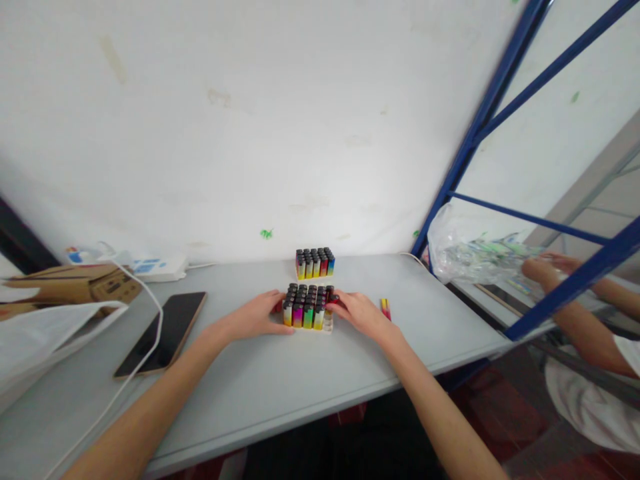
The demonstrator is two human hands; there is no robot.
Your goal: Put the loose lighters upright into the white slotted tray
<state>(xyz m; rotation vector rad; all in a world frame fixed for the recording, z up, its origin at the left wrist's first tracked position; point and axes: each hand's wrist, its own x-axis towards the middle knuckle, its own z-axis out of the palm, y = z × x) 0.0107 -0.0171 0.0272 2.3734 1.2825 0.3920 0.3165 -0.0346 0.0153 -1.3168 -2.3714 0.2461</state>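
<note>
Nearest the camera, two bare forearms are seen reaching forward over a grey table [280, 393]. A dark phone [163, 331] lies flat on the left part of the table, its long axis running away from the camera and slightly to the right, with a white cable [150, 303] laid beside it.

At the middle of the table a tray of lighters [309, 308] is bracketed by both hands. The lighters stand upright, black caps up, packed in rows that run left to right. The left hand [257, 316] is pressed against the tray's left side, fingers curled loosely along it. The right hand [357, 313] touches the right end, where a single lighter [334, 299] appears pinched at the fingertips; whether the grip is fully closed cannot be told. A loose lighter [385, 308] lies flat just right of that hand, its long axis pointing away from the camera.

Farther back, a second block of lighters [315, 263] stands near the white wall [250, 120].

At the far right, beyond a blue frame [565, 293], another person's hand [537, 270] rests by a clear plastic bag [470, 253].
</note>
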